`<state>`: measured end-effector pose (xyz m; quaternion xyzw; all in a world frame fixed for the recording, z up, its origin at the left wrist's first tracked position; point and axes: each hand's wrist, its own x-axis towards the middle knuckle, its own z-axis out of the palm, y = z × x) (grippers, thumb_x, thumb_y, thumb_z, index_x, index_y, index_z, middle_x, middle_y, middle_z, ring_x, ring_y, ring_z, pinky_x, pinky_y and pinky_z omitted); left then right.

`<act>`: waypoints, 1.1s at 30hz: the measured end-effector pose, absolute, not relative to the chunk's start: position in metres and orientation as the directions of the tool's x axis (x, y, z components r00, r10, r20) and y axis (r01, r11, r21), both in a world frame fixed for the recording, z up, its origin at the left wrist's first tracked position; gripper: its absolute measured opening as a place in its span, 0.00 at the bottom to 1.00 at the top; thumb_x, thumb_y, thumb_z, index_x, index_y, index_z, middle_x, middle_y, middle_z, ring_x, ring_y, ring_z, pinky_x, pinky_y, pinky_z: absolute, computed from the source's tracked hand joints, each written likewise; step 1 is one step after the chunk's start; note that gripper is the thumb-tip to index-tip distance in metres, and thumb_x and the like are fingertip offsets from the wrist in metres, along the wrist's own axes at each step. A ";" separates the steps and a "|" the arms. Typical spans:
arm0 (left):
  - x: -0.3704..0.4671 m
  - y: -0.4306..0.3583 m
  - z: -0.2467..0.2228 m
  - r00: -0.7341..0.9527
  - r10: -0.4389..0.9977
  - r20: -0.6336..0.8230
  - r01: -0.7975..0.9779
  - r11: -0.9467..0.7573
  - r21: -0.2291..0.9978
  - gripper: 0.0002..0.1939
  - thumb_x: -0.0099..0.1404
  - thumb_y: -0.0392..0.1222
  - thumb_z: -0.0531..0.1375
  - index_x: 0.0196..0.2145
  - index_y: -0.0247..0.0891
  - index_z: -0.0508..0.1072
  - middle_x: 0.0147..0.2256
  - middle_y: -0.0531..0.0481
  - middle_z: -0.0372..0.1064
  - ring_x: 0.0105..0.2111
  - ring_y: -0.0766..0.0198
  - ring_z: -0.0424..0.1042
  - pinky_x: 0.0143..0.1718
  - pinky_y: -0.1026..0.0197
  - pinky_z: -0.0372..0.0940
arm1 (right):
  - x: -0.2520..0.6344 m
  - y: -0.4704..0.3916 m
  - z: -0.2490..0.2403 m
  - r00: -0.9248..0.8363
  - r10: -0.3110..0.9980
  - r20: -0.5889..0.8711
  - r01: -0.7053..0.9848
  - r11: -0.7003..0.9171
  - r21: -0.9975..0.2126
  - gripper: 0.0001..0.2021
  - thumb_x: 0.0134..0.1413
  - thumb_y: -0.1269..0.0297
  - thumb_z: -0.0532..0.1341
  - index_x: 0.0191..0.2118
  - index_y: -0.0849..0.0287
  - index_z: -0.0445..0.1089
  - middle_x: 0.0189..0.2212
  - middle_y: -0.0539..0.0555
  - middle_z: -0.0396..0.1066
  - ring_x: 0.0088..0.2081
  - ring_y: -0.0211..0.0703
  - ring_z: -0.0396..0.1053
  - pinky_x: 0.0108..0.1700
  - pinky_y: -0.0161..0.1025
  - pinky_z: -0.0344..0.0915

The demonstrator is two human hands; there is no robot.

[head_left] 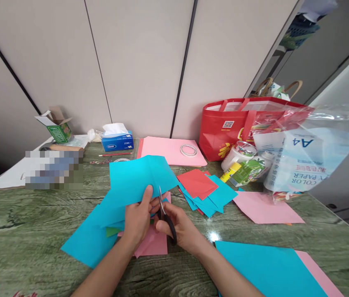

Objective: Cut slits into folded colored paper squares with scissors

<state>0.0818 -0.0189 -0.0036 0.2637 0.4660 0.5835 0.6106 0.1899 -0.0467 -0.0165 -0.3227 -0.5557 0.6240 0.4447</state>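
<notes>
My left hand (140,216) pinches a sheet of blue paper (134,175) near its lower edge, thumb on top. In my right hand (177,227) is a pair of scissors (165,214) with black handles. The scissor blades point away from me and lie at the blue paper, close beside my left fingertips. Below my hands are another blue sheet (89,239), pink paper (159,243) and a bit of green paper (112,232). To the right lies a loose pile of small cut pieces, a red square (197,184) on top of blue ones (222,194).
At the back stand a tissue box (117,142), a pink paper stack (165,148) with a tape roll (188,150), and a red bag (220,136). A yellow glue stick (230,172) and a plastic paper packet (304,156) are right. Blue sheets (261,268) lie front right.
</notes>
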 end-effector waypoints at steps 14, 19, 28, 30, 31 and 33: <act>0.074 -0.022 0.000 -0.287 0.915 -0.284 -0.015 0.293 0.956 0.18 0.47 0.57 0.60 0.20 0.38 0.74 0.29 0.42 0.75 0.36 0.47 0.71 0.38 0.51 0.63 | 0.190 -0.047 -0.015 -0.404 0.913 0.046 -0.179 -0.029 -0.983 0.16 0.44 0.53 0.62 0.37 0.59 0.66 0.28 0.50 0.61 0.29 0.37 0.54 0.29 0.32 0.53; 0.075 -0.023 0.010 -0.310 0.873 -0.377 0.013 0.400 0.916 0.18 0.49 0.55 0.58 0.21 0.36 0.75 0.29 0.41 0.75 0.38 0.46 0.70 0.43 0.49 0.60 | 0.191 -0.045 -0.021 -0.427 0.903 0.047 -0.175 -0.031 -0.984 0.17 0.44 0.54 0.62 0.37 0.61 0.65 0.28 0.49 0.59 0.28 0.36 0.53 0.29 0.32 0.52; 0.079 -0.018 0.003 -0.291 0.934 -0.207 -0.224 0.144 0.964 0.14 0.42 0.47 0.65 0.17 0.34 0.68 0.19 0.49 0.70 0.25 0.55 0.72 0.20 0.62 0.64 | 0.191 -0.045 -0.019 -0.447 0.894 0.032 -0.188 -0.060 -0.980 0.18 0.43 0.54 0.63 0.38 0.61 0.65 0.27 0.49 0.59 0.28 0.35 0.54 0.29 0.33 0.52; 0.079 -0.018 0.001 -0.310 0.928 -0.205 -0.195 0.149 0.969 0.15 0.42 0.48 0.65 0.15 0.34 0.66 0.17 0.49 0.69 0.24 0.56 0.72 0.18 0.63 0.63 | 0.191 -0.046 -0.019 -0.451 0.892 0.039 -0.197 -0.057 -0.979 0.18 0.43 0.54 0.63 0.38 0.60 0.65 0.28 0.49 0.59 0.29 0.35 0.55 0.30 0.33 0.52; 0.079 -0.018 0.000 -0.318 0.925 -0.208 -0.187 0.154 0.970 0.15 0.42 0.49 0.64 0.15 0.34 0.67 0.18 0.48 0.69 0.24 0.55 0.72 0.19 0.63 0.63 | 0.191 -0.046 -0.020 -0.453 0.890 0.043 -0.200 -0.055 -0.978 0.18 0.43 0.54 0.63 0.38 0.60 0.65 0.28 0.49 0.59 0.29 0.36 0.55 0.30 0.33 0.52; 0.078 -0.018 -0.003 -0.316 0.919 -0.237 -0.167 0.192 0.967 0.17 0.43 0.52 0.63 0.17 0.33 0.69 0.21 0.45 0.72 0.27 0.54 0.72 0.23 0.60 0.64 | 0.191 -0.047 -0.020 -0.455 0.889 0.045 -0.205 -0.055 -0.977 0.18 0.43 0.54 0.63 0.39 0.60 0.65 0.28 0.49 0.59 0.30 0.36 0.55 0.31 0.34 0.52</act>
